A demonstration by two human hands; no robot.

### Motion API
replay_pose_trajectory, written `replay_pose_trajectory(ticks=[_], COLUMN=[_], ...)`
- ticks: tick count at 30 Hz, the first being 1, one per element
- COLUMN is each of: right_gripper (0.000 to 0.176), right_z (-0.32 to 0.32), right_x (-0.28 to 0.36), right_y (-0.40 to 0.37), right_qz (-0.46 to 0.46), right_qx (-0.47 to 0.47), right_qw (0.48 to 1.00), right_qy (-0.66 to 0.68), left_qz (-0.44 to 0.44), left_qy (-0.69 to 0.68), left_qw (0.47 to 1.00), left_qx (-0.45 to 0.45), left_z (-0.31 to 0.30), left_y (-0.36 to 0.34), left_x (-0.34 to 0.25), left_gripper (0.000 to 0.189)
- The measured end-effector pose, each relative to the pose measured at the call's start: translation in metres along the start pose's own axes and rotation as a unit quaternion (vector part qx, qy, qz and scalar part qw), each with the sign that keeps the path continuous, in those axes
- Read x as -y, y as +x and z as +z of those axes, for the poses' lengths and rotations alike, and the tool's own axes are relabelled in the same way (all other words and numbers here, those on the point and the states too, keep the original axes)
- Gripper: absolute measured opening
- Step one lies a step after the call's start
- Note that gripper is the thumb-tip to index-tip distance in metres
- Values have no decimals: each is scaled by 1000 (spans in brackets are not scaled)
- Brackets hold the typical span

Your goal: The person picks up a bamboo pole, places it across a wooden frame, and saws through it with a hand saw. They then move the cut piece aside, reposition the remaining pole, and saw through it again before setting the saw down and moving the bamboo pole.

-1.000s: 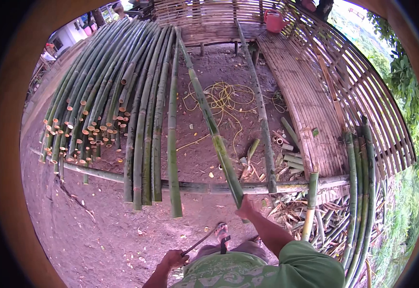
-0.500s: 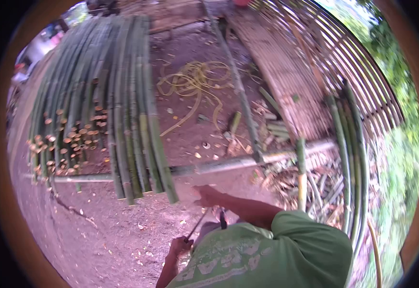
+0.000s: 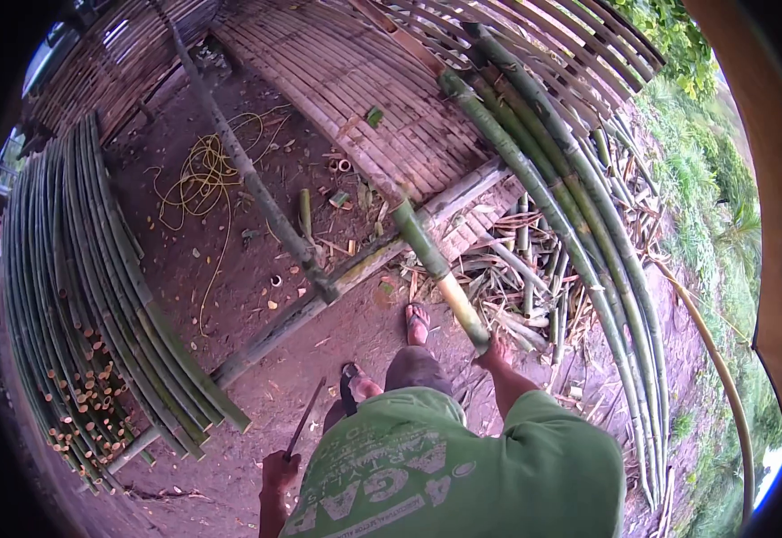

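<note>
The bamboo length (image 3: 443,278) is green up top, then pale yellow, then greenish again at the near end — that's where the right hand (image 3: 496,353) is. Lies slanted across the long crossbar (image 3: 364,266). The dark blade (image 3: 306,416) — long and thin — points up at a tilt from the left hand (image 3: 279,472).

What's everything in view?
Stacked bamboo poles: many, green, left
Coiled cord: one, yellow, upper left
Slanting bamboo pole: one, grey, upper left
Bamboo crossbeam: one, grey, centre
Slatted bamboo platform: one, brown, top
Bamboo lattices: two, brown, upper corners
Long bamboo poles: several, green, right
Curved pole: one, tan, right
Bamboo offcuts: many, tan-green, right
Short bamboo pole: one, green and tan, centre
Foliage: plenty, green, right
Slim blade: one, dark, lower left
Shirt: one, green, bottom
Sandalled feet: two, centre
Left hand: one, on blade
Right hand: one, at short pole
</note>
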State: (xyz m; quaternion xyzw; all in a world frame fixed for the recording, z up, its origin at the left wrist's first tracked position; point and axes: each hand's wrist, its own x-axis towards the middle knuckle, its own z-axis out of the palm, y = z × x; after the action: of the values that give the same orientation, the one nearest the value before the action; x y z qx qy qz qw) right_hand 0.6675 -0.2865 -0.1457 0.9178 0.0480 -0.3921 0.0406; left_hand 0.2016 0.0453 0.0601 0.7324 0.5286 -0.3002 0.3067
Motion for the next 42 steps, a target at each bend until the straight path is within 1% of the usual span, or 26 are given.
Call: replay_pose_trajectory(ticks=[1, 2, 3, 4, 5, 6, 7, 10, 11, 13, 15, 17, 21, 22, 23, 24, 25, 26, 27, 28, 29, 30, 33, 35, 38, 42], right_gripper=[107, 83, 64, 59, 61, 56, 58, 65, 58, 56, 59, 65, 65, 63, 69, 77, 83, 93, 107, 117, 116, 111, 96, 69, 73, 71], right_z=[-16, 10, 7, -7, -25, -25, -27, -126, -179, -227, -281, -312, -230, -191, -159, -130, -102, -63, -27, 12, 28, 111, 66, 30, 14, -38], right_x=[9, -2, -5, 0, 6, 10, 19, 130, 183, 264, 327, 339, 242, 202, 163, 126, 91, 63, 42, 22, 11, -20, 20, 27, 38, 89], right_y=[-4, 30, 36, 30, 27, 27, 40, 23, 11, 22, 16, -6, 12, 23, 31, 25, 32, 36, 46, 81, 89, 145, 119, 91, 86, 47], right_qz=[-4, 5, -39, -39, -31, -82, -99, -192, -193, -310, -446, -532, -526, -489, -500, -431, -406, -367, -288, -219, -198, -217, -106, -135, -140, -134], right_qx=[16, 7, 10, 34, 114, 74, 140, 110, 100, -15, -137, -101, -101, -124, -154, -146, -88, -203, -130, 41, 132, 151, 165, 168, 164, 131], right_qw=[999, 998, 996, 996, 988, 993, 984, 975, 976, 943, 788, 612, 708, 773, 798, 862, 887, 904, 947, 973, 966, 945, 980, 976, 975, 980], right_qy=[31, 54, 76, 69, 99, 39, 50, 9, 15, 122, 403, 577, 460, 384, 299, 225, 201, 78, 52, 58, 96, 192, -25, 38, -61, -64], left_qz=[-2, -8, -21, -36, -49, -59, -71, -94, -92, -88, -84, -62, -78, -81, -91, -112, -120, -122, -101, -100, -94, -83, -63, -67, -36, -17], left_qy=[7, 12, 21, 30, 32, 30, 29, 22, 26, 41, 49, 58, 24, -3, -35, -29, -52, -28, -23, -14, -3, 24, 99, 132, 126, 68], left_qw=[1000, 1000, 1000, 999, 998, 998, 997, 995, 995, 995, 995, 996, 996, 996, 994, 991, 990, 991, 993, 994, 995, 996, 993, 987, 988, 997], left_qx=[-2, -6, 0, 2, -2, -7, -6, 13, 10, 16, 30, 15, -23, -38, -53, -63, -59, -50, -55, -35, -14, -3, 33, 70, 79, 38], left_z=[-4, -6, -9, -14, -18, -20, -20, -17, -16, -20, -31, -50, -80, -80, -73, -81, -82, -75, -73, -71, -68, -67, -74, -84, -72, -54], left_y=[-4, -8, -14, -20, -21, -19, -24, -30, -30, -34, -41, -56, -87, -89, -99, -105, -106, -100, -97, -91, -83, -76, -58, -46, -20, 0], left_x=[-4, -10, -20, -28, -38, -50, -57, -81, -91, -110, -127, -140, -150, -137, -130, -146, -148, -138, -137, -132, -127, -124, -119, -114, -71, -36], left_gripper=[39, 40, 39, 39, 39, 40, 40, 42, 42, 41, 42, 42, 43, 42, 42, 43, 44, 43, 44, 43, 43, 43, 43, 43, 44, 43])
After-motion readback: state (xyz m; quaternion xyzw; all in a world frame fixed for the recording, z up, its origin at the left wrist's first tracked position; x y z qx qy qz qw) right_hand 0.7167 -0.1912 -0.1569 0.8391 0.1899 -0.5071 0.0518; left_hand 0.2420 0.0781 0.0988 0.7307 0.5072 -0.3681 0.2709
